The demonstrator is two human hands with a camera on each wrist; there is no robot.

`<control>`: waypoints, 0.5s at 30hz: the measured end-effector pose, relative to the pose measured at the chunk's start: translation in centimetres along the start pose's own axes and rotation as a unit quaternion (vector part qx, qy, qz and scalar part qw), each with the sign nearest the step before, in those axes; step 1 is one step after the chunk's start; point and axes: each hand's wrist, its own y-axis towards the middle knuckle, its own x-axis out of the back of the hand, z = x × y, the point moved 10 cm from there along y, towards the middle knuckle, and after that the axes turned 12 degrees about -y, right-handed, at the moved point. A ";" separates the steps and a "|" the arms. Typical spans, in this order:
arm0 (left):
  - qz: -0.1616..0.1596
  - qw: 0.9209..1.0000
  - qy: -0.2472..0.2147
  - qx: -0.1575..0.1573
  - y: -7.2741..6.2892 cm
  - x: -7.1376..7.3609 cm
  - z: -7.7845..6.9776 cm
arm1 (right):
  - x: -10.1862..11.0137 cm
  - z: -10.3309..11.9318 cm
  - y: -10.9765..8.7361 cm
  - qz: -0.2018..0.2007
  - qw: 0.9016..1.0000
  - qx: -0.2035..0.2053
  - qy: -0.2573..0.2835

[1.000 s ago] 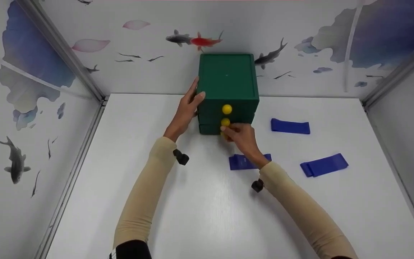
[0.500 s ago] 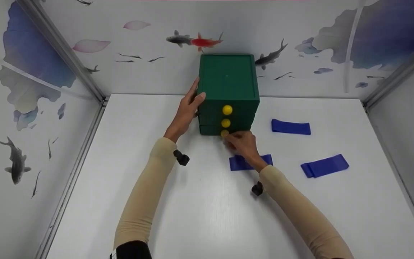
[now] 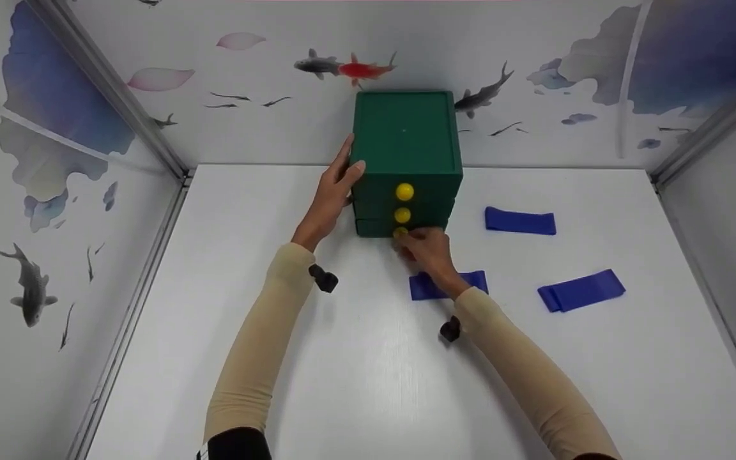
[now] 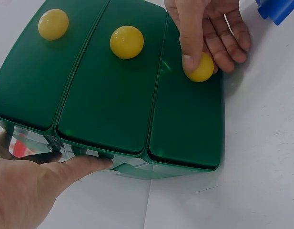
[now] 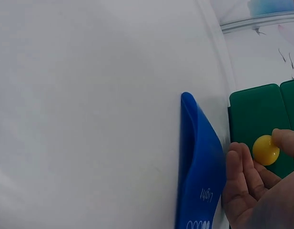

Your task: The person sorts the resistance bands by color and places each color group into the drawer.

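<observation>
A green drawer unit (image 3: 406,134) stands at the back of the table, its three drawer fronts each bearing a round yellow knob. My left hand (image 3: 331,191) rests against the unit's left side with its fingers extended, as the left wrist view also shows. At the bottom drawer, my right hand (image 3: 429,252) pinches the lowest drawer knob (image 4: 202,68) between thumb and fingers. The middle knob (image 4: 126,42) and top knob (image 4: 53,24) are untouched. All the drawers look closed flush. Under the right wrist lies a blue resistance band (image 5: 199,167) printed "Light", partly hidden in the head view.
Two more folded blue bands lie to the right, one upper band (image 3: 520,222) and one lower band (image 3: 582,291). White walls with painted fish enclose the white table (image 3: 368,383) at the back and sides. The unit stands close to the back wall.
My right hand has shifted slightly down from beside the middle knob to the bottom knob. The left hand stays against the unit's side. No drawer has visibly moved.
</observation>
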 end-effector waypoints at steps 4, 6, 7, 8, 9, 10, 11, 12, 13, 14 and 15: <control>-0.001 1.000 -0.007 -0.002 -0.1 0.0 -0.1 | 0.2 0.5 -0.2 -0.005 1.000 0.019 -0.016; -0.001 1.000 -0.010 -0.004 -0.1 0.0 -0.2 | 0.3 0.6 -0.3 -0.004 0.999 0.028 -0.024; 0.000 1.000 -0.011 -0.005 -0.2 0.0 -0.2 | 0.3 0.7 -0.4 -0.003 0.999 0.032 -0.027; 0.001 1.000 -0.013 -0.006 -0.2 -0.1 -0.1 | 0.3 0.6 -0.4 -0.001 0.999 0.034 -0.027; 0.002 1.000 -0.014 -0.007 -0.2 -0.1 -0.1 | 0.3 0.6 -0.5 0.001 0.999 0.036 -0.028; 0.003 1.000 -0.013 -0.008 -0.2 -0.1 -0.1 | 0.3 0.6 -0.6 0.002 0.999 0.039 -0.028; 0.004 1.000 -0.013 -0.009 -0.2 -0.1 -0.1 | 0.3 0.6 -0.7 0.004 0.999 0.043 -0.026; 0.004 1.000 -0.014 -0.009 -0.2 -0.2 -0.1 | 0.3 0.5 -0.8 0.006 0.999 0.046 -0.025; 0.003 1.000 -0.014 -0.009 -0.2 -0.2 -0.1 | 0.2 0.5 -0.9 0.008 0.999 0.047 -0.024; 0.004 1.000 -0.015 -0.010 -0.2 -0.2 -0.1 | 0.2 0.5 -1.0 0.010 0.999 0.048 -0.023; 0.003 1.000 -0.014 -0.010 -0.2 -0.1 -0.2 | 0.1 0.6 -1.1 0.012 0.998 0.049 -0.022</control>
